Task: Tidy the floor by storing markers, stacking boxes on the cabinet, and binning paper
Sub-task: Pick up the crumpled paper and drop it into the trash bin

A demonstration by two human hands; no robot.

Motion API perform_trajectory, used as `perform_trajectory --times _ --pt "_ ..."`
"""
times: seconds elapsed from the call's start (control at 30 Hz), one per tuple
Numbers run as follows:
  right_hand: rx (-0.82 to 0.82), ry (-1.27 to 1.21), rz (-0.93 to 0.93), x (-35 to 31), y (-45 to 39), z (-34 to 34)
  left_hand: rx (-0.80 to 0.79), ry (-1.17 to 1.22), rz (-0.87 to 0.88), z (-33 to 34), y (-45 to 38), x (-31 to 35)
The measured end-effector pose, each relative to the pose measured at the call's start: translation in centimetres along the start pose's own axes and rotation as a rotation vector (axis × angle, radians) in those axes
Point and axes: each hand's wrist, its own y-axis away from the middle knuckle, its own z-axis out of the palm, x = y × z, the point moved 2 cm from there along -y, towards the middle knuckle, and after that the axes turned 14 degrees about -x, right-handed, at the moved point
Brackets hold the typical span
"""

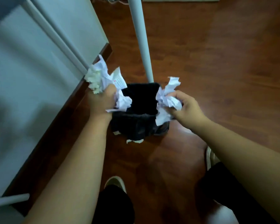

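Paper point(102, 78) fills both our hands: the left hand point(102, 101) clutches a big crumpled wad at the bin's point(141, 125) left edge, the right hand point(184, 107) grips a smaller wad point(166, 97) at its right edge. We should bring both inward over the dark opening before letting go, since scraps point(134, 141) already lie on the floor point(217, 62) just beside the bin.

The brown wooden floor point(217, 70) carries a black bin point(139, 125) beside a white pole point(141, 38). Small paper scraps point(134, 141) lie on the floor, touching the bin's base.
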Motion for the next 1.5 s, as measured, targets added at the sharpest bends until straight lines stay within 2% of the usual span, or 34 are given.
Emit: perform_trajectory --times 0.07,0.1,0.13,0.2,0.23,0.27,0.3,0.37,0.43,0.5,0.57,0.63,0.73,0.8,0.9,1.07,1.13,1.3,1.37,1.43,1.5 --pt "0.171 -0.265 -0.095 -3.4 -2.3 0.8 0.054 0.264 -0.093 0.5 -2.5 1.1" --pt "0.247 -0.314 -0.131 -4.4 -3.7 1.6 0.059 0.315 -0.124 1.1 -3.3 0.7" --pt "0.308 -0.274 -0.141 -4.7 -4.9 2.6 0.076 0.240 -0.094 1.4 -3.6 0.2" --pt "0.337 -0.041 -0.105 -3.6 -7.5 4.6 0.082 -0.140 0.071 1.6 -5.1 -2.0" --pt "0.279 0.079 -0.065 -2.2 -8.4 5.5 -0.037 -0.310 0.103 1.9 -6.0 -3.7" --pt "0.152 0.238 -0.014 -0.5 -9.1 6.1 -0.250 -0.471 0.041 2.1 -7.1 -6.5" --pt "-0.010 0.458 0.029 1.1 -9.5 6.6 -0.462 -0.666 -0.063 2.1 -7.9 -9.3" --pt "-0.361 0.911 0.152 3.2 -9.9 7.3 -0.752 -1.042 -0.259 1.5 -8.7 -13.4" --pt "-0.558 1.076 0.259 3.5 -10.3 7.4 -0.899 -1.196 -0.391 1.3 -8.5 -13.1" --pt "-0.635 1.128 0.350 3.4 -10.9 7.3 -1.005 -1.227 -0.444 1.4 -8.2 -11.9" --pt "-0.644 1.190 0.413 3.6 -11.0 7.0 -1.059 -1.188 -0.489 1.7 -7.9 -11.3" --pt "-0.653 1.253 0.459 4.0 -10.9 6.5 -0.994 -1.228 -0.428 1.8 -7.5 -11.2" --pt "-0.631 1.312 0.500 4.4 -11.1 5.0 -0.866 -1.265 -0.156 3.0 -7.4 -11.4" --pt "-0.626 1.372 0.497 4.7 -10.6 3.7 -0.834 -1.242 -0.121 4.2 -7.2 -11.3" --pt "-0.610 1.436 0.492 5.5 -9.6 1.0 -0.831 -1.255 -0.139 6.8 -6.7 -11.1" --pt "-0.620 1.455 0.541 7.0 -8.3 -4.7 -0.938 -1.138 0.032 12.5 -5.1 -9.5" --pt "-0.580 1.456 0.528 7.5 -7.7 -6.4 -1.019 -1.076 0.031 13.9 -4.5 -9.5" --pt "-0.454 1.151 0.545 7.4 -6.6 -7.9 -1.069 -1.288 -0.124 15.4 -4.6 -8.5" --pt "-0.372 1.014 0.535 6.6 -5.9 -7.1 -1.004 -1.220 -0.126 15.5 -4.2 -7.4" --pt "-0.156 0.890 0.459 5.5 -5.0 -5.7 -0.846 -1.003 -0.072 13.9 -4.2 -6.1" --pt "0.087 0.849 0.197 3.9 -3.7 -3.5 -0.642 -0.876 0.094 11.3 -4.7 -4.9"
